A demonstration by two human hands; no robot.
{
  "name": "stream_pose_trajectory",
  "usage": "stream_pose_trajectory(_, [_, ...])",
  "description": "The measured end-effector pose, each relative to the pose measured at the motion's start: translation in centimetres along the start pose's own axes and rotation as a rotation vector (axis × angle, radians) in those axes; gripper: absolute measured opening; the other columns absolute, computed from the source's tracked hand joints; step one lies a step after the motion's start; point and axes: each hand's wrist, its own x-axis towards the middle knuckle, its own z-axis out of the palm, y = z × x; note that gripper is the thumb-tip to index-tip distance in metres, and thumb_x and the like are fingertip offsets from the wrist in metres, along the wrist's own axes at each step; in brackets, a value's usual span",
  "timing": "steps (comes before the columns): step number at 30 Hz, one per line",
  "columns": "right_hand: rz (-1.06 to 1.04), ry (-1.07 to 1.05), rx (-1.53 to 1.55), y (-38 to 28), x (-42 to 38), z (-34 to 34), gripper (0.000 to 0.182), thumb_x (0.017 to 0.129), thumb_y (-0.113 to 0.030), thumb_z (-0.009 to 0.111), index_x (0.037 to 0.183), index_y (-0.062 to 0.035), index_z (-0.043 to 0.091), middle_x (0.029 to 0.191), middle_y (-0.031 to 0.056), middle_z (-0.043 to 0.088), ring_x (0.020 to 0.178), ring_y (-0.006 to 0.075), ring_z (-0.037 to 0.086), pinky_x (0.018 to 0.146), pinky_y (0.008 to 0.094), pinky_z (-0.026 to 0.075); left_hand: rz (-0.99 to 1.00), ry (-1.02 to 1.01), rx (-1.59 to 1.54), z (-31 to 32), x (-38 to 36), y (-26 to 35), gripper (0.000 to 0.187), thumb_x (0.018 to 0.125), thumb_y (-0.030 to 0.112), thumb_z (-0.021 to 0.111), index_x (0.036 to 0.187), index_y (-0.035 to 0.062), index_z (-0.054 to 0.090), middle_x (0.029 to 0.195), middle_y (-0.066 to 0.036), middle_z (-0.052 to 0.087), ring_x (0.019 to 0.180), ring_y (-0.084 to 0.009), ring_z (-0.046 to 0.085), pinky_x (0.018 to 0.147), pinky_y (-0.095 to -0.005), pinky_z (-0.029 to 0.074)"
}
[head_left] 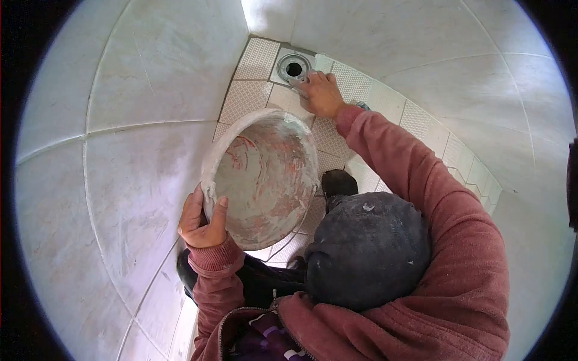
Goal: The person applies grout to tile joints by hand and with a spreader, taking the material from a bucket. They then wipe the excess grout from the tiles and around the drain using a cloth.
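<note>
A plaster-smeared bucket (pixel 259 180) is tilted so that its mouth faces me; dried grey and reddish residue coats the inside. My left hand (pixel 205 219) grips its rim at the lower left, thumb inside and fingers outside. At the top of the floor, a round metal floor drain (pixel 294 67) with a dark central hole sits in a square plate. My right hand (pixel 322 95) reaches to the drain's lower right edge. Its fingers are bent and close together over a small greyish piece there, which I cannot make out.
Patterned light floor tiles (pixel 247 99) surround the drain. Large grey wall tiles (pixel 150 66) close in on the left and right. My dark-clad knee (pixel 367 249) and shoe (pixel 339 183) are beside the bucket. A small bluish item (pixel 362 105) lies behind my right wrist.
</note>
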Motion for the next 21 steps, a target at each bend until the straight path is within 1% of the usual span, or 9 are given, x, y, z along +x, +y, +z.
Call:
stream_pose_trajectory(1, [0.003,0.0,0.001,0.3,0.3,0.3,0.036,0.076,-0.016,0.058,0.111,-0.0188,0.063,0.107,0.0092,0.053,0.104,0.0235,0.047,0.085,0.0387,0.031,-0.049,-0.004,-0.03,0.0,0.0,0.0,0.038,0.07,-0.001,0.069,0.108,-0.0037,0.062,0.085,-0.008,0.062,0.079,-0.0146,0.057,0.074,-0.0258,0.045])
stream_pose_trajectory(3, [-0.175,0.025,-0.106,0.8,0.7,0.9,0.032,0.077,-0.014,0.057,0.108,-0.0178,0.065,0.108,0.0101,0.054,0.106,0.0236,0.048,0.086,0.0386,0.032,-0.054,-0.011,-0.026,0.0,-0.1,0.1,0.038,0.07,-0.001,0.069,0.108,-0.0037,0.062,0.085,-0.008,0.062,0.079,-0.0148,0.057,0.075,-0.0258,0.045])
stream_pose_trajectory(7, [-0.19,0.107,-0.118,0.9,-0.7,0.9,0.03,0.078,-0.013,0.056,0.107,-0.0171,0.065,0.106,0.0101,0.054,0.104,0.0236,0.048,0.085,0.0392,0.032,0.005,0.0,0.032,-0.2,0.0,-0.2,0.038,0.07,-0.002,0.069,0.107,-0.0039,0.062,0.086,-0.008,0.063,0.079,-0.015,0.057,0.075,-0.0258,0.045])
stream_pose_trajectory(10, [-0.143,-0.045,-0.17,0.8,-2.0,-0.4,0.03,0.081,-0.013,0.053,0.108,-0.0173,0.065,0.108,0.0107,0.054,0.103,0.0236,0.048,0.084,0.0396,0.032,0.033,-0.021,-0.003,-0.2,0.3,-0.1,0.038,0.07,-0.001,0.069,0.107,-0.0039,0.062,0.087,-0.009,0.063,0.08,-0.0148,0.057,0.075,-0.0256,0.045])
stream_pose_trajectory(12, [0.003,-0.135,0.023,0.8,-2.4,-1.6,0.031,0.08,-0.017,0.054,0.109,-0.0176,0.065,0.108,0.0103,0.053,0.103,0.0239,0.048,0.086,0.0403,0.032,0.034,-0.02,-0.018,-0.3,0.4,-0.5,0.038,0.07,-0.001,0.069,0.108,-0.0039,0.062,0.087,-0.009,0.063,0.08,-0.0149,0.058,0.075,-0.0257,0.045])
stream_pose_trajectory(16, [0.079,-0.05,0.053,1.6,-2.0,-0.3,0.034,0.076,-0.02,0.059,0.109,-0.018,0.064,0.105,0.0091,0.052,0.104,0.0245,0.047,0.087,0.0409,0.031,0.038,-0.027,-0.029,-0.2,0.3,-0.4,0.039,0.071,-0.001,0.069,0.108,-0.004,0.061,0.087,-0.008,0.063,0.08,-0.0146,0.058,0.075,-0.0256,0.045])
stream_pose_trajectory(18, [-0.148,0.04,-0.148,2.6,-2.4,2.3,0.039,0.072,-0.022,0.062,0.111,-0.0183,0.064,0.103,0.0091,0.051,0.102,0.0251,0.047,0.087,0.0413,0.031,0.049,-0.029,-0.006,-0.1,0.2,-0.5,0.039,0.071,0.0,0.069,0.109,-0.0041,0.061,0.087,-0.008,0.063,0.08,-0.0144,0.057,0.075,-0.0254,0.045])
stream_pose_trajectory(19, [-0.149,0.043,-0.145,2.4,-2.6,1.9,0.039,0.072,-0.022,0.062,0.111,-0.0183,0.064,0.103,0.0091,0.051,0.102,0.0251,0.047,0.087,0.0413,0.031,0.058,-0.028,0.019,-0.3,0.2,-0.5,0.039,0.071,0.0,0.069,0.109,-0.0042,0.061,0.087,-0.008,0.063,0.08,-0.0141,0.057,0.075,-0.0253,0.045])
stream_pose_trajectory(21, [-0.002,-0.069,0.111,1.7,-3.2,-0.1,0.037,0.075,-0.019,0.058,0.112,-0.0177,0.063,0.106,0.0109,0.052,0.103,0.0256,0.047,0.086,0.0411,0.031,0.045,-0.026,0.015,-0.4,0.3,-0.5,0.039,0.071,0.0,0.069,0.109,-0.0042,0.061,0.087,-0.008,0.063,0.08,-0.0141,0.057,0.075,-0.0253,0.045])
